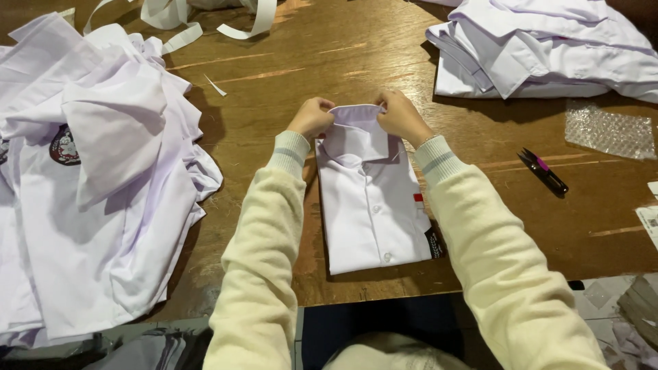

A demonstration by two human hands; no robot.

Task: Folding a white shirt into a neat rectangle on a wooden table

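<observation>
Worn brown wooden table (356, 62) carries a loose heap of white shirts (96, 192) at its left edge, a folded stack (534, 55) at the far right corner, bubble wrap (610, 130) and black thread snips (543, 171) to the right. Near the front edge lies a smooth, buttoned, folded white shirt (373, 212); left hand (312, 118) and right hand (401, 118) each pinch its collar, fingers pressed together.

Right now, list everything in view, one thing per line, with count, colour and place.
folded shirt: one, white, table centre, collar pinched by both hands
loose shirts: a heap, white, table left
stacked shirts: a pile, white, far right
paper strips: several, white, far edge
thread snips: one, black with pink, right of the folded shirt
bubble wrap: one piece, clear, right
table: one, brown wood
left hand: on collar, cream sleeve
right hand: on collar, cream sleeve
</observation>
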